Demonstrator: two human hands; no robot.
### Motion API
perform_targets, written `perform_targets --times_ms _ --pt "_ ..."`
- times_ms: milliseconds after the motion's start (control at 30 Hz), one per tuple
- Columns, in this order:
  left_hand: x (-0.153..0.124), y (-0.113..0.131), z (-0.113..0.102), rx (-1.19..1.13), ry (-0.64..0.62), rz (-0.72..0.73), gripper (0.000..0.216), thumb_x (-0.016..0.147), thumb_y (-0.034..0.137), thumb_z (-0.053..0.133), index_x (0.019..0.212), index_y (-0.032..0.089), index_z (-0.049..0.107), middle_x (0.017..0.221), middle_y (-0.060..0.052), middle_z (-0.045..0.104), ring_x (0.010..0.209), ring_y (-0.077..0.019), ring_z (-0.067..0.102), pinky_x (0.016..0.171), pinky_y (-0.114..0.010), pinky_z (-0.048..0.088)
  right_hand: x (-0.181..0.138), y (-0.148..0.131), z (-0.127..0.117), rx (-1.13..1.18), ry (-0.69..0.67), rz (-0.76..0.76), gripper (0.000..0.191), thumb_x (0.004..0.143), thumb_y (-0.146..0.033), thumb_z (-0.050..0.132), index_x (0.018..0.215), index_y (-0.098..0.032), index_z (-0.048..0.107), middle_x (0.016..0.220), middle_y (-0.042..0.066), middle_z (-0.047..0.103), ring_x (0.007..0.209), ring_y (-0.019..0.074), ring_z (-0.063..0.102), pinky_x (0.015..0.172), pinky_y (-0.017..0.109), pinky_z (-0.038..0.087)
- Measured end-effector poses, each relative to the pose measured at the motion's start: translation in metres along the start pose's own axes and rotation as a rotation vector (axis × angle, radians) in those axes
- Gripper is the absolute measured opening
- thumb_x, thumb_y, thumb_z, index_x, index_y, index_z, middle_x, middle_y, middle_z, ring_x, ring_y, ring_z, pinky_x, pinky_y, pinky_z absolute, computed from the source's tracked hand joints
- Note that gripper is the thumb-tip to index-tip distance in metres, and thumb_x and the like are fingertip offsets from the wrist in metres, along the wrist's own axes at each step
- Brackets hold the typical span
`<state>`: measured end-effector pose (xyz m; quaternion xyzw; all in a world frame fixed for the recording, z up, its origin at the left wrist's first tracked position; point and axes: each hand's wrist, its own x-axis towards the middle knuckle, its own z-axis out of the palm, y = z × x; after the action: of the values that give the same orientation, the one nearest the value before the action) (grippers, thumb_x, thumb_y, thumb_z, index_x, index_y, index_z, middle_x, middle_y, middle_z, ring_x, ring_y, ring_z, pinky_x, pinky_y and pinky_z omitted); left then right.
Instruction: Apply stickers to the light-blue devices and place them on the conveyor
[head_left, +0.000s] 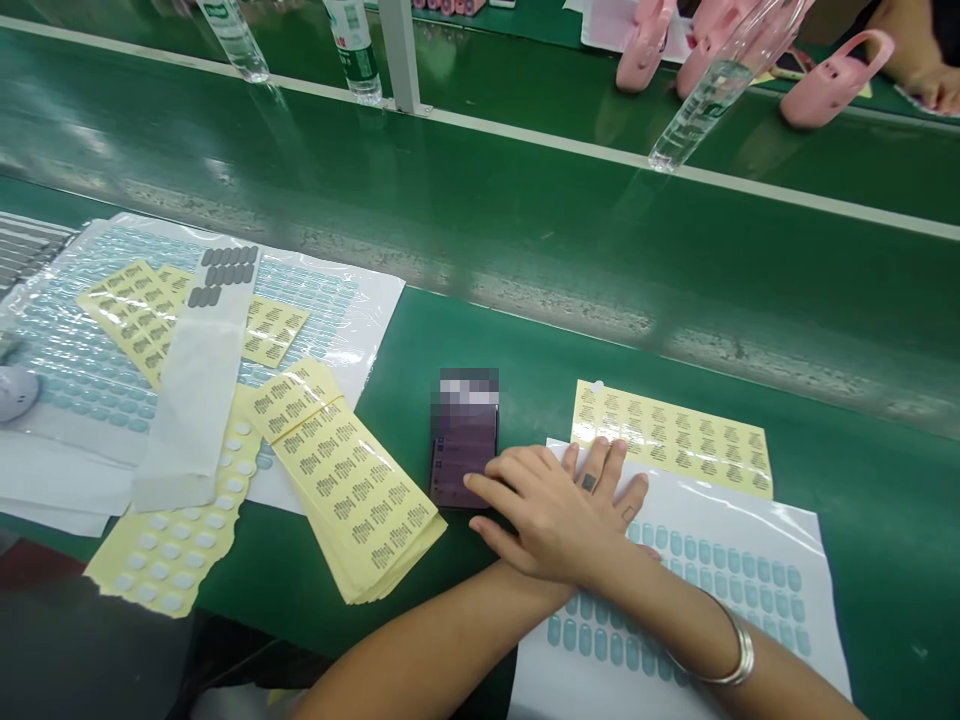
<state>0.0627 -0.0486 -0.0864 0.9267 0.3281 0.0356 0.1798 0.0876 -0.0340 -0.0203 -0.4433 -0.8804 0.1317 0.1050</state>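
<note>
My forearms cross, the right lying over the left. My right hand [540,515] reaches leftward with its fingers apart, a fingertip at the lower right of a smartphone [465,450] lying on the green table. Beneath it, my left hand [611,490] is partly hidden. Its spread fingers rest at the top edge of a white sheet [795,530] with rows of light-blue oval stickers [720,555], close to a yellow label sheet [675,430] with printed text. No object shows in either hand. The upper part of the phone is pixelated.
Left of the phone lies a stack of yellow label sheets [360,480]. Further left are a yellow sheet with white pads [169,555], a strip with grey ovals [199,390] and more blue-sticker sheets [330,290]. Bottles [705,110] and pink devices [832,95] stand beyond, near another person's hand [934,85].
</note>
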Motion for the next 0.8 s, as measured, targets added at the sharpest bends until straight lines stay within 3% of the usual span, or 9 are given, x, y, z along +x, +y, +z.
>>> perform_targets --times_ms 100,200,333,600,800 --pt "-0.001 0.000 0.000 0.020 0.003 -0.003 0.070 0.079 0.059 0.039 0.140 0.026 0.024 0.150 -0.004 0.016 0.138 -0.0301 0.007 0.107 -0.052 0.019 0.004 0.007 0.001 0.051 0.076 0.075 0.039 0.085 -0.037 0.046 0.116 -0.015 0.050 0.126 0.013 0.049 0.120 0.0299 0.036 0.093 0.047 0.034" --pt "-0.002 0.000 -0.001 0.047 0.027 0.018 0.063 0.086 0.052 0.032 0.140 0.023 0.021 0.151 -0.006 0.012 0.138 -0.0258 0.009 0.107 -0.048 0.021 0.007 0.011 0.005 0.093 0.107 0.153 0.045 0.083 -0.040 0.048 0.120 -0.014 0.043 0.137 0.013 0.038 0.131 0.0309 0.021 0.098 0.051 0.030" --pt "-0.004 -0.002 -0.002 0.100 0.066 0.036 0.051 0.090 0.042 0.028 0.138 0.024 0.026 0.150 -0.005 0.017 0.136 -0.0228 0.016 0.106 -0.045 0.024 0.014 0.013 0.009 0.113 0.108 0.169 0.050 0.083 -0.040 0.047 0.124 -0.015 0.037 0.138 0.013 0.036 0.133 0.0305 0.016 0.101 0.054 0.026" --pt "-0.002 -0.006 0.000 0.201 0.185 0.082 0.046 0.091 0.036 0.029 0.135 0.024 0.033 0.144 -0.007 0.032 0.130 -0.0246 0.031 0.101 -0.043 0.028 0.021 0.016 0.011 0.141 0.063 0.153 0.049 0.083 -0.041 0.048 0.123 -0.014 0.036 0.135 0.013 0.040 0.133 0.0329 0.019 0.102 0.057 0.022" --pt "-0.005 -0.004 0.005 0.226 0.209 0.060 0.046 0.092 0.037 0.024 0.135 0.025 0.033 0.146 -0.004 0.030 0.132 -0.0226 0.027 0.103 -0.042 0.027 0.016 0.019 0.010 0.212 0.263 0.221 0.036 0.082 -0.031 0.047 0.116 -0.018 0.040 0.126 0.011 0.049 0.128 0.0301 0.029 0.101 0.053 0.025"
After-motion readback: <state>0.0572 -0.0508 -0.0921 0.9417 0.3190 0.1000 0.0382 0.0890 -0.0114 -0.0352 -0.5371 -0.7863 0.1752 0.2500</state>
